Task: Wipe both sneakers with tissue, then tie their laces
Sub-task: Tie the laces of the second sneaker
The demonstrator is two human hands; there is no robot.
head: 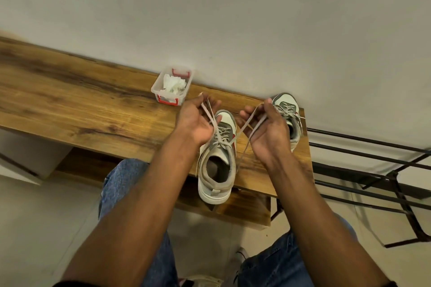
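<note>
Both forearms are bare from wrist to elbow, with no watch, ring or band on the left hand (194,121) or the right hand (268,129). Well behind each hand, at the bottom edge of the view, a sliver of dark sleeve shows. Below the arms, the legs are in blue denim jeans (121,184) with visible seams.

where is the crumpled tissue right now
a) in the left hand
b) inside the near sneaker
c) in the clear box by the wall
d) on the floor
c: the tissue lies in the clear box on the bench, while the left hand and right hand each hold a loop of the near sneaker's laces.
</note>
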